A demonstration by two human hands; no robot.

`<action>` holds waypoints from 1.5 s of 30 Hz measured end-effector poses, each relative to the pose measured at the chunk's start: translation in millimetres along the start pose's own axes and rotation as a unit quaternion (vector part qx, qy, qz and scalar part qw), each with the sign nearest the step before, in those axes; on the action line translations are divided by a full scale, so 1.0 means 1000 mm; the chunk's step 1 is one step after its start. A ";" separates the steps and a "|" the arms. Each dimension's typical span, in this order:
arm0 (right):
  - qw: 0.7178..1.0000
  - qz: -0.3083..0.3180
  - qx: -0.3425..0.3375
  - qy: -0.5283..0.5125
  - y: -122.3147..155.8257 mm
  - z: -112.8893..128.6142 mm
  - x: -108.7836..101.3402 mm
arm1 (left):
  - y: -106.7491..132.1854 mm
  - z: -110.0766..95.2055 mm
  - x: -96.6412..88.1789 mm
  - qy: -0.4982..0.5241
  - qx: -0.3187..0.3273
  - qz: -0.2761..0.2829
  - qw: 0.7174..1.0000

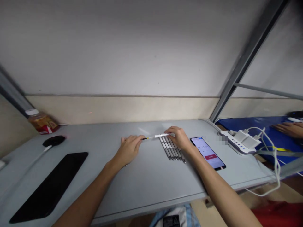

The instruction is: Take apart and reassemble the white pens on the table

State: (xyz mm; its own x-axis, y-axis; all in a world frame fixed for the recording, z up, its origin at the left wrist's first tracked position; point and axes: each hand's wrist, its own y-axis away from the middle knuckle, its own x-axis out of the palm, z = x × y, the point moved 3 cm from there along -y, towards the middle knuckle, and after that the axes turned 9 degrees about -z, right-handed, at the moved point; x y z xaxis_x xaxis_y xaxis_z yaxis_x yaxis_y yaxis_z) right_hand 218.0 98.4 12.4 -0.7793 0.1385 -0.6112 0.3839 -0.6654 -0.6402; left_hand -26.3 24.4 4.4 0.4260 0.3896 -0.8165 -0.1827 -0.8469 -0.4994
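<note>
Between the thumb and fingers of my left hand (130,148) is a thin pen refill (147,138), dark with a yellow band and a pale end. My right hand (178,136) pinches a white pen barrel (161,135), held nearly level. The refill's pale end points at the barrel's left end; whether it touches or enters it is too small to tell. Just below the barrel, several silver-and-white pens (172,150) lie side by side on the grey desk (142,186), partly covered by my right hand.
A lit phone (208,153) lies right of my right forearm. Beyond it sit a power strip (239,143) and white cables. At left are a dark flat pad (49,186), a black mouse (54,140) and a drink bottle (42,122). Another person's hand (287,128) rests on a blue surface.
</note>
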 end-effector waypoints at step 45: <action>0.949 0.058 0.186 -0.247 0.005 0.014 0.028 | -0.008 0.019 0.003 0.315 -0.177 -0.030 0.932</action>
State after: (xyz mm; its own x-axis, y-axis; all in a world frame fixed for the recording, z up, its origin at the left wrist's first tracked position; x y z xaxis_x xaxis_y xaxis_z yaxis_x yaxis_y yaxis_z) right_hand 191.0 89.3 -1.3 -0.9150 -0.2519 -0.3153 0.3519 -0.8804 -0.3179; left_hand -40.0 39.1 0.5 0.8823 0.2446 -0.4022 0.1148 -0.9404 -0.3200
